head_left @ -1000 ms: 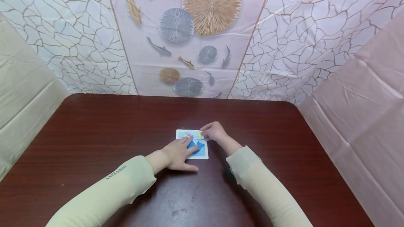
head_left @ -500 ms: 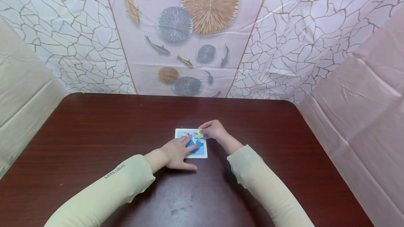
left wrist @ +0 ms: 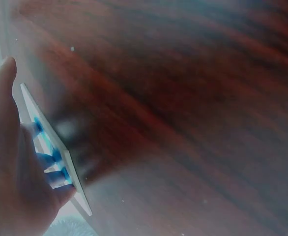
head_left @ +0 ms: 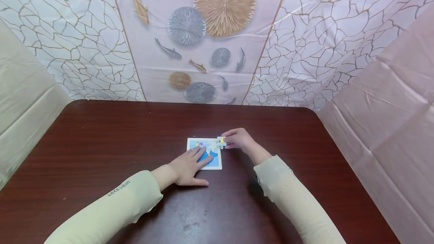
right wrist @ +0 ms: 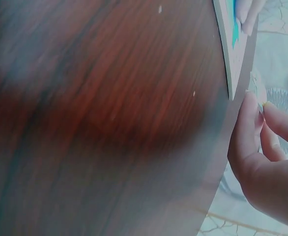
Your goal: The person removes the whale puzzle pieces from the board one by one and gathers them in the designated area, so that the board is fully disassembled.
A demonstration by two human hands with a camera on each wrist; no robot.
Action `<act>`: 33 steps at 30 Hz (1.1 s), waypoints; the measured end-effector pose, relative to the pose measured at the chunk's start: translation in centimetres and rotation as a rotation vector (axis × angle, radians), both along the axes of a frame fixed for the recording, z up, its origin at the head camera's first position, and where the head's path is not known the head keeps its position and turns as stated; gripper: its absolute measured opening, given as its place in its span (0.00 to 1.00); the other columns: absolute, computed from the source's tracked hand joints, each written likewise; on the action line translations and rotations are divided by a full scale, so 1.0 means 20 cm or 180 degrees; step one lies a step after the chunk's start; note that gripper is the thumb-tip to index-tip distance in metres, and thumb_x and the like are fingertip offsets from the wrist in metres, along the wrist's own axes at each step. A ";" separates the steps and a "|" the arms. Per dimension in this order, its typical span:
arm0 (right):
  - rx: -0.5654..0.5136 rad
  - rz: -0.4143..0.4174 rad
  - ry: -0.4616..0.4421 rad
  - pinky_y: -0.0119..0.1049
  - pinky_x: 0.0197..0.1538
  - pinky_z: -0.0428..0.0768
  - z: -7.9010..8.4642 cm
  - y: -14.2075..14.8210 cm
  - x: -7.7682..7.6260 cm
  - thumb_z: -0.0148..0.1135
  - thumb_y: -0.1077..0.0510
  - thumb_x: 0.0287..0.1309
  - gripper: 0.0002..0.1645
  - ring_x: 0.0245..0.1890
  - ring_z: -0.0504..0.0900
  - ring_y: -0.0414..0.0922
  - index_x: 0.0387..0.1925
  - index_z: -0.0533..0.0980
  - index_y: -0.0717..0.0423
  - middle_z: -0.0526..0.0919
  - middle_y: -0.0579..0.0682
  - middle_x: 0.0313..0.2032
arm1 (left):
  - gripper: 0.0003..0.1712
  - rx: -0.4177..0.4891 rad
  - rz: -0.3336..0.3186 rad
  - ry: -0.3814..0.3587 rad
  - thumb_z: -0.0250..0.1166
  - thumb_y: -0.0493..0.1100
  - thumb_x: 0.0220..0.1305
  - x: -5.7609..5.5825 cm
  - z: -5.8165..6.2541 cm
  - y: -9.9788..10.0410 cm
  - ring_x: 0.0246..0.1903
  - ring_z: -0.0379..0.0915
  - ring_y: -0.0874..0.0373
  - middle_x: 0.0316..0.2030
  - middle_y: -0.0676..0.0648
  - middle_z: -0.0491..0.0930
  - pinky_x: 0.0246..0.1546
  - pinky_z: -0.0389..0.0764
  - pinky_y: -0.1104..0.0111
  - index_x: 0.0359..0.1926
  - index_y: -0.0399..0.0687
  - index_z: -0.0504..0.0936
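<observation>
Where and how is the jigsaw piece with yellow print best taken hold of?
Grip the jigsaw piece probably at its right edge, coming from the person's right, pinching with thumb and fingers as the right hand does: it looks thin and flat, and its left side appears over the puzzle board.

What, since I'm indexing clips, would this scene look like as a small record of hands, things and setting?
Left hand: spread, fingers resting on the picture board
Right hand: pinching a small piece with yellow print
Piece position: at the board's far right corner in the head view; contact with it unclear
Board look: white border, blue picture, partly covered
Surface: dark reddish-brown table
Backdrop: printed cloth with fish and round shapes
</observation>
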State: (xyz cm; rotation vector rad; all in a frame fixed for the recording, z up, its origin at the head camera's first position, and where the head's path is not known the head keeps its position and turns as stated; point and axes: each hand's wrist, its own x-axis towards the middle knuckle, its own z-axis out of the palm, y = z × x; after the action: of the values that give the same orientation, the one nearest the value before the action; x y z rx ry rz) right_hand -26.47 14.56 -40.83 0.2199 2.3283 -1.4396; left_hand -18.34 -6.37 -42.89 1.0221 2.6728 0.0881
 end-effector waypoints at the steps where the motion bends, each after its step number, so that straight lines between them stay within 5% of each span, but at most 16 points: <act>1: -0.0026 -0.0010 -0.0008 0.37 0.41 0.83 0.00 0.02 0.00 0.61 0.64 0.57 0.17 0.33 0.83 0.45 0.49 0.78 0.65 0.79 0.63 0.49 | 0.47 -0.0015 -0.0011 0.0011 0.48 0.73 0.60 0.00 0.00 0.00 0.73 0.39 0.44 0.73 0.41 0.44 0.71 0.50 0.54 0.73 0.55 0.51; 18: -0.0244 -0.0071 0.0017 0.41 0.46 0.82 0.02 0.31 -0.01 0.55 0.70 0.59 0.21 0.29 0.80 0.40 0.54 0.71 0.74 0.77 0.65 0.47 | 0.46 0.0205 -0.0049 -0.0025 0.49 0.71 0.61 0.04 0.00 -0.08 0.72 0.37 0.41 0.73 0.41 0.44 0.70 0.48 0.50 0.73 0.54 0.51; 33: -0.0216 -0.0160 -0.0051 0.31 0.39 0.83 0.03 0.59 -0.01 0.53 0.69 0.61 0.24 0.29 0.79 0.36 0.58 0.66 0.77 0.78 0.56 0.39 | 0.46 0.0198 -0.0200 0.0106 0.50 0.70 0.61 0.07 0.00 -0.16 0.72 0.41 0.44 0.73 0.41 0.47 0.70 0.49 0.49 0.72 0.51 0.54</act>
State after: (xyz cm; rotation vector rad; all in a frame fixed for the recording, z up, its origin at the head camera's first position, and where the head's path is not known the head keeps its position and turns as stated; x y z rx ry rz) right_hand -26.73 26.44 -40.26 0.2717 2.2721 -1.5322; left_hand -16.94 -9.64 -42.97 1.1352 2.6804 0.1436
